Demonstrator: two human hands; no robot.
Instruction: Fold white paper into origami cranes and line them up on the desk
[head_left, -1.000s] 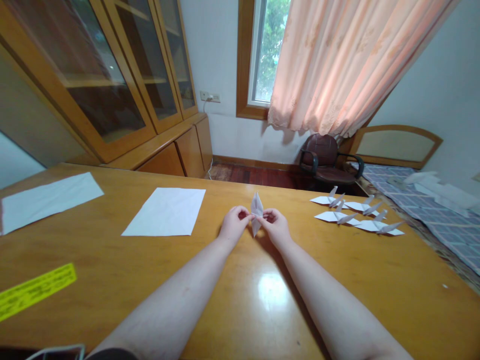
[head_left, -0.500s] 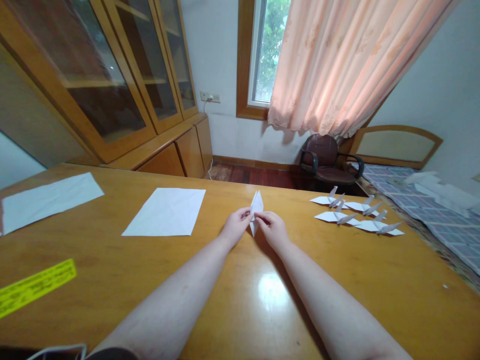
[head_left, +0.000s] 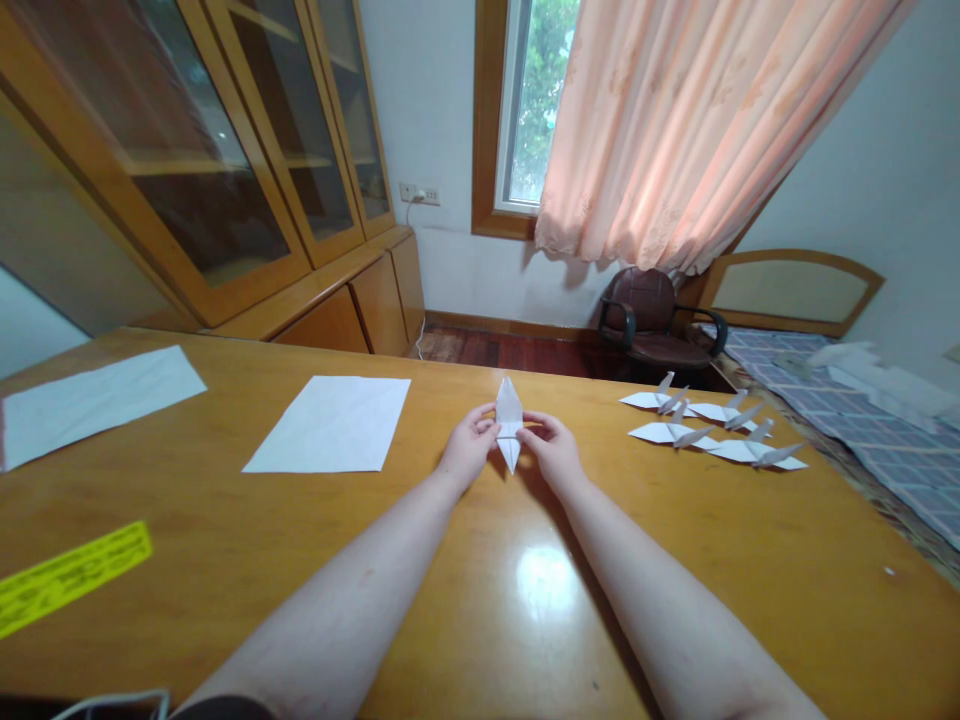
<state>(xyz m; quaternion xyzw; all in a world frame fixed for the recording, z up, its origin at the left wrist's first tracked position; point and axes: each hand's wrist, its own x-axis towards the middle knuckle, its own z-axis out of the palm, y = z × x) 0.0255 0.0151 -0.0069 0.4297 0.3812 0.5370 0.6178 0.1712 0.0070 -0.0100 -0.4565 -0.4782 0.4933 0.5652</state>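
Observation:
A white folded paper, long and pointed at its near end, is held between my two hands over the far middle of the table. My left hand pinches its left edge with thumb and fingers. On the opposite edge, my right hand grips it the same way, thumb on the front. A crease runs across the paper between the two thumbs. The fingers behind the paper are partly hidden.
Several white paper cranes stand at the table's right. Left of my hands lie a square white sheet and a longer sheet. A yellow label is at the near left. Beyond the table stands a chair.
The folded paper has turned from a narrow, edge-on view to show its wider face. My fingers have shifted out to its two side edges.

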